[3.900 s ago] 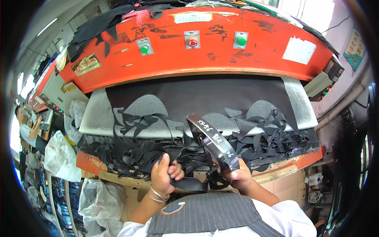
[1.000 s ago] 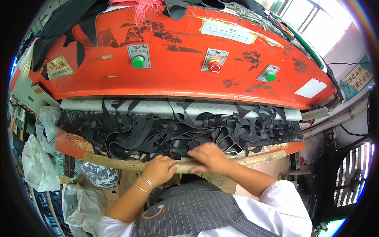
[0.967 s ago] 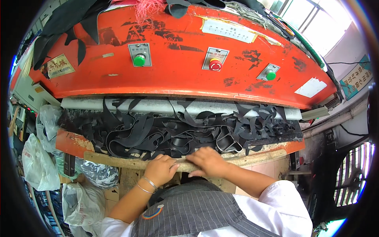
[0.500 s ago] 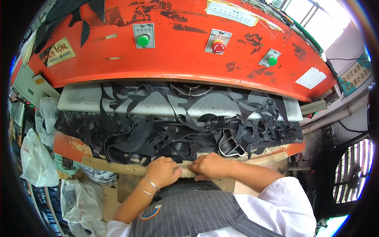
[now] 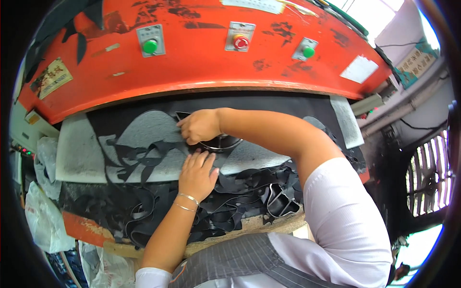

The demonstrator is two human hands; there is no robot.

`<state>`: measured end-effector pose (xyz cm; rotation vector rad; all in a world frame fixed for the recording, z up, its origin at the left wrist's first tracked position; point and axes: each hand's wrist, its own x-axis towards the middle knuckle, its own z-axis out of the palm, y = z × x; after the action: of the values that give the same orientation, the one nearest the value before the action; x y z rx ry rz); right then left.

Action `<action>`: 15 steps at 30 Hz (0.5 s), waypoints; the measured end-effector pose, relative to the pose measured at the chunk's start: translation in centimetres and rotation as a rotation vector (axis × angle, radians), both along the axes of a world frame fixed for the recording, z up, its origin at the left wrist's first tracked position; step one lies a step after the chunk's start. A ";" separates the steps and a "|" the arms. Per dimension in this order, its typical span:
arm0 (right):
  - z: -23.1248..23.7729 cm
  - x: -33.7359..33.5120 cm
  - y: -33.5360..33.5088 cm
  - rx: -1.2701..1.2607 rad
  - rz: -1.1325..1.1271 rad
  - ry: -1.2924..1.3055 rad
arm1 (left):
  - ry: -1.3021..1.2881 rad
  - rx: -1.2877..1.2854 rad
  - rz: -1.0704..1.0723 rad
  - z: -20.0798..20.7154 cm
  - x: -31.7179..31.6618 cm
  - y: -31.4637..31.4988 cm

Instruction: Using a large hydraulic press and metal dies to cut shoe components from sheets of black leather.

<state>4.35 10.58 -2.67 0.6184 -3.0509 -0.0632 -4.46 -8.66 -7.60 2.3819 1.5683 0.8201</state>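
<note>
My right hand (image 5: 201, 127) reaches across the pale cutting board, its fingers curled onto the edge of a metal cutting die (image 5: 222, 145). The die is thin-walled with a rounded near side; my hand and forearm cover part of it. Under it lies a black sheet (image 5: 139, 103) with large cut-out gaps that show the board (image 5: 79, 153). My left hand (image 5: 198, 173) lies flat with fingers stretched out, just nearer to me than the die. Its fingertips rest by the sheet's cut near edge.
A red press beam (image 5: 192, 62) with green and red buttons spans the far side. Heaped black offcuts (image 5: 230, 197) lie in front of the board, with a second metal die (image 5: 281, 201) among them at right. Plastic bags (image 5: 43, 218) hang at the left.
Both hands have left the near table edge and reached forward; the right now holds the die. The board and sheet show further out from under the beam, and offcuts on the board are fewer.
</note>
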 end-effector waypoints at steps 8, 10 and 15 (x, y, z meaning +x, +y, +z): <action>15.1 10.2 2.2 0.183 -0.748 0.273 | 0.040 0.047 0.000 -0.3 -0.8 1.4; 13.7 13.7 2.7 0.111 -1.022 0.208 | 0.020 0.008 -0.002 0.0 -0.8 2.0; 4.7 19.4 3.0 -0.339 -1.435 0.445 | -0.266 -0.064 0.051 1.3 -1.7 6.0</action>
<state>23.74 13.59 2.00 -1.3772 -2.2970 0.2385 -6.20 -2.62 -6.27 2.0950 1.5272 1.0321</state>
